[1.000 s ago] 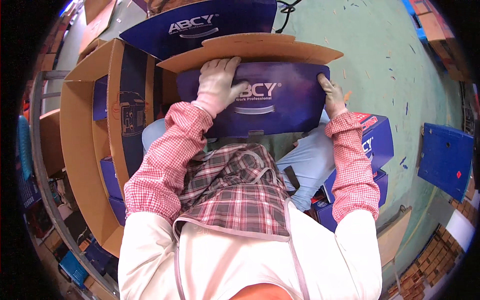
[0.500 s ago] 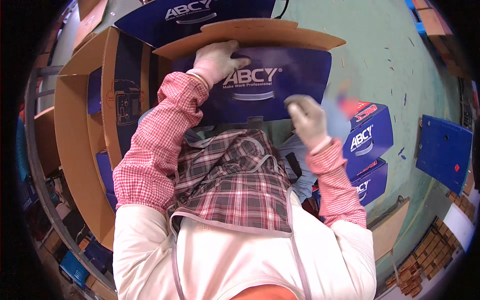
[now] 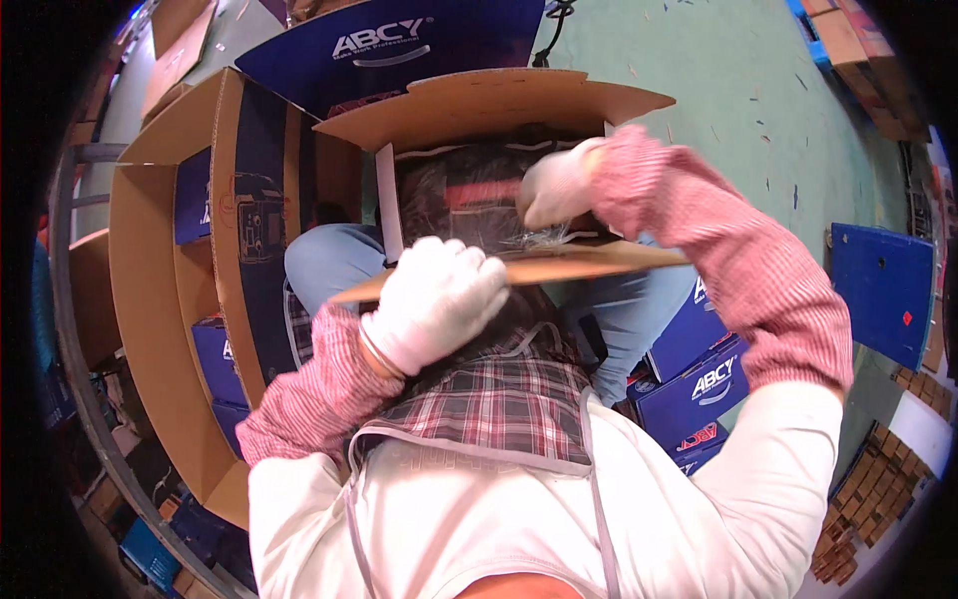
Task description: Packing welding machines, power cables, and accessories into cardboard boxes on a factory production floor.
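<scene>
Between my knees stands an open blue cardboard box, its brown inner far flap (image 3: 499,103) raised. My left hand (image 3: 439,299), in a white glove, is closed around the box's near flap (image 3: 579,264), which is folded back toward me. Inside the box lies a dark item in clear plastic wrap (image 3: 464,195) with a reddish band across it; its kind does not show. My right hand (image 3: 557,187), gloved and a little blurred, reaches over the box's right side with curled fingers at the wrap. Whatever is in those fingers is hidden.
A large open brown carton (image 3: 150,329) on the left holds blue boxes (image 3: 212,349). Another blue box (image 3: 389,45) stands beyond mine. Several blue boxes (image 3: 699,384) are by my right knee. A blue panel (image 3: 883,290) lies farther right on the green floor (image 3: 778,150).
The blue top flap has swung open toward me, uncovering the wrapped item. My left hand has moved from the far edge to this near flap; my right hand has moved into the box.
</scene>
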`<action>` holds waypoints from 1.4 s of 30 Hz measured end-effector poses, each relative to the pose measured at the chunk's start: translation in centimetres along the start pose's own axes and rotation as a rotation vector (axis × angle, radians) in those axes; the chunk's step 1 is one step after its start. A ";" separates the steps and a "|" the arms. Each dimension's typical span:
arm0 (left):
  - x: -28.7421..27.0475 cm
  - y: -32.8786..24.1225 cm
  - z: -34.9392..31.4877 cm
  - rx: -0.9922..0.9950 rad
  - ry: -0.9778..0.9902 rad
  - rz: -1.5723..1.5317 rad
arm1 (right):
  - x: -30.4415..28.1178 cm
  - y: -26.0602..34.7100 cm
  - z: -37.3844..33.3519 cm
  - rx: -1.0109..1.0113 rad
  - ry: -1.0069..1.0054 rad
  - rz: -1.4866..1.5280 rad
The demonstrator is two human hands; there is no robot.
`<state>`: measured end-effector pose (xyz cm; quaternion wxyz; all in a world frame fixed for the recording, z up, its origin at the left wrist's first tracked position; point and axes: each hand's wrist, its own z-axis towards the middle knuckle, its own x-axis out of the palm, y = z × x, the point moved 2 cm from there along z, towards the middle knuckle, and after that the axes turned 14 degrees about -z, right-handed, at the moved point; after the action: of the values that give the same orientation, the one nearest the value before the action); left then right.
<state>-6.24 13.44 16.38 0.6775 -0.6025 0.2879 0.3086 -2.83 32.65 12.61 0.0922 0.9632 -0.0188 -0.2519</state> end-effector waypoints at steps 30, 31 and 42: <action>-7.1 4.0 -3.0 -0.183 -0.466 -0.454 | 1.0 -3.4 -1.2 -0.138 -0.222 0.870; -7.5 6.6 -3.7 -0.392 -0.465 -0.549 | 1.0 -5.9 -3.1 -0.139 -0.329 0.823; 4.8 18.9 0.3 -0.411 0.040 -0.629 | 11.9 -11.1 -0.7 -0.013 -0.253 1.081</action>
<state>-17.58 15.60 0.73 0.5983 -0.7907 0.0343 0.1251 7.75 42.73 5.39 0.2111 0.7781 -0.5198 -0.2824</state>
